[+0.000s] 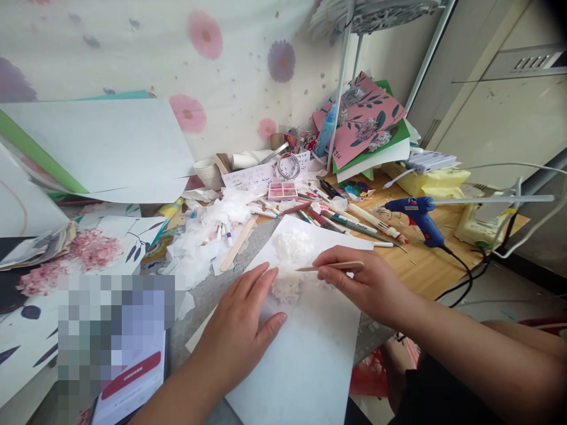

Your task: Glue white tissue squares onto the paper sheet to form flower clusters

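Observation:
A white sheet of paper (301, 360) lies in front of me, bearing two ruffled white clusters, one farther off (292, 245) and one nearer (286, 289). My left hand (243, 319) rests at the sheet's left edge beside the nearer cluster, its fingers stretched out and nothing in it. Between thumb and fingers, my right hand (363, 283) holds a thin pointed wooden stick (348, 265). The stick's tip points left, over the sheet between the clusters. Part of the nearer cluster is behind my left fingers.
Torn white tissue (195, 236) and a flat wooden stick (239, 243) lie to the left. Markers (354, 223) and a pink palette (282, 190) sit behind the sheet. A blue glue gun (419, 215) with a cable is at the right. A phone (133, 378) lies front left.

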`<action>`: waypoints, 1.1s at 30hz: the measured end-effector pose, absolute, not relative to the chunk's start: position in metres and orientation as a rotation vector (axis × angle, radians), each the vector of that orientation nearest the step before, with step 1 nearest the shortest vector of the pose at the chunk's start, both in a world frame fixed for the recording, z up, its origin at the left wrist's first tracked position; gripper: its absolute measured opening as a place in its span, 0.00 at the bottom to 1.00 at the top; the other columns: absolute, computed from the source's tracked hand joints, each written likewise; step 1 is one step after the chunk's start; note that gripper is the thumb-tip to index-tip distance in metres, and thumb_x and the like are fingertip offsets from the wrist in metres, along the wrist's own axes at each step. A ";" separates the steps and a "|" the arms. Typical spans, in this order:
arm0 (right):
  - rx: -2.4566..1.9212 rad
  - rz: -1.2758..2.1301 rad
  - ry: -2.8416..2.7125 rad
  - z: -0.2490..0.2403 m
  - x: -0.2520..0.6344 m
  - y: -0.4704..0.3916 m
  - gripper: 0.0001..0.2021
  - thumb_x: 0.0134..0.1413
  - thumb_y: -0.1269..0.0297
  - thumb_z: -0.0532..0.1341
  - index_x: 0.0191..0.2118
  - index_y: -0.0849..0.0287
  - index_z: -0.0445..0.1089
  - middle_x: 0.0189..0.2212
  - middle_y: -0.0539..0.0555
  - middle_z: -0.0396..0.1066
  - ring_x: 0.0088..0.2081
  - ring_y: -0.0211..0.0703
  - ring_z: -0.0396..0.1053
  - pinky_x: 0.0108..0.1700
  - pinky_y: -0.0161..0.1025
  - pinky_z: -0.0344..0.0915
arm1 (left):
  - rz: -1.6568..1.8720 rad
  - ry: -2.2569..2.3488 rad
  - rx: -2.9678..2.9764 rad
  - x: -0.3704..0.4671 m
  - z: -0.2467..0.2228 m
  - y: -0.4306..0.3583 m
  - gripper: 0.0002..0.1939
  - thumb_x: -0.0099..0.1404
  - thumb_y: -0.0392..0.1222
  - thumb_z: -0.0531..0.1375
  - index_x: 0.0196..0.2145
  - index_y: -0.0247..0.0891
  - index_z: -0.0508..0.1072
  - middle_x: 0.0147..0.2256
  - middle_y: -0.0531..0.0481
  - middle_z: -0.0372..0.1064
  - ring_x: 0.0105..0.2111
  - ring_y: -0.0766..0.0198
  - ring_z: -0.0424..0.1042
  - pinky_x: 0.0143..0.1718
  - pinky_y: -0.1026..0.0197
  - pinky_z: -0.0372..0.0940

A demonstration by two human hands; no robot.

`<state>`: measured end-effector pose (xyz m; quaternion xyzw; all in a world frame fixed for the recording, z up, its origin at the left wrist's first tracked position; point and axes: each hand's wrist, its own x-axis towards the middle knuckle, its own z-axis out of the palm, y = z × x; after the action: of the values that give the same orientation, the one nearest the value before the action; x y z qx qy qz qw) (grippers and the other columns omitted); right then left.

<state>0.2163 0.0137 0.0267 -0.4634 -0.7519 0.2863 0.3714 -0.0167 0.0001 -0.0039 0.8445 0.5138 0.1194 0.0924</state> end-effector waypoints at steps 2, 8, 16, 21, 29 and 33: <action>-1.119 0.739 -2.010 0.026 0.215 0.014 0.06 0.55 0.68 0.57 0.35 0.59 0.72 0.31 0.51 0.74 0.33 0.37 0.70 0.35 0.34 0.64 | 0.328 1.529 2.524 -0.017 -0.003 0.001 0.23 0.65 0.49 0.53 0.56 0.42 0.60 0.61 0.45 0.51 0.59 0.51 0.53 0.56 0.45 0.56; -1.223 0.692 -1.949 0.031 0.220 0.011 0.06 0.55 0.68 0.57 0.33 0.59 0.72 0.29 0.51 0.74 0.30 0.36 0.69 0.32 0.33 0.64 | 0.370 1.636 2.478 -0.019 -0.001 0.002 0.19 0.66 0.47 0.51 0.52 0.41 0.64 0.59 0.45 0.54 0.57 0.52 0.55 0.56 0.44 0.57; -1.046 0.778 -2.062 0.024 0.220 0.007 0.08 0.56 0.70 0.57 0.39 0.58 0.73 0.34 0.52 0.74 0.37 0.38 0.70 0.38 0.34 0.65 | 0.395 1.542 2.521 -0.018 -0.001 0.001 0.16 0.64 0.42 0.54 0.50 0.44 0.67 0.56 0.46 0.57 0.55 0.52 0.58 0.55 0.45 0.59; -1.120 0.788 -1.987 0.030 0.223 0.007 0.07 0.55 0.70 0.57 0.37 0.59 0.73 0.33 0.52 0.73 0.35 0.36 0.70 0.38 0.33 0.65 | 0.466 1.566 2.490 -0.018 0.001 0.000 0.18 0.63 0.40 0.54 0.51 0.43 0.64 0.54 0.46 0.59 0.54 0.54 0.59 0.54 0.46 0.59; -1.189 0.764 -1.953 0.023 0.213 0.009 0.07 0.55 0.66 0.58 0.36 0.57 0.73 0.32 0.49 0.75 0.32 0.36 0.71 0.34 0.32 0.65 | 0.414 1.531 2.483 -0.016 -0.003 -0.001 0.21 0.63 0.42 0.54 0.54 0.41 0.63 0.56 0.44 0.57 0.55 0.52 0.58 0.55 0.46 0.59; -1.195 0.643 -1.962 0.023 0.208 0.014 0.08 0.58 0.65 0.55 0.32 0.57 0.72 0.29 0.48 0.74 0.29 0.35 0.70 0.32 0.32 0.63 | 0.399 1.533 2.455 -0.014 -0.003 -0.001 0.23 0.62 0.43 0.55 0.56 0.40 0.62 0.56 0.44 0.57 0.55 0.52 0.57 0.55 0.46 0.58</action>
<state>0.2083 0.0144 0.0232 -0.4658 -0.7642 0.2505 0.3692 -0.0143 -0.0009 -0.0034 0.8352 0.5215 0.1357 0.1100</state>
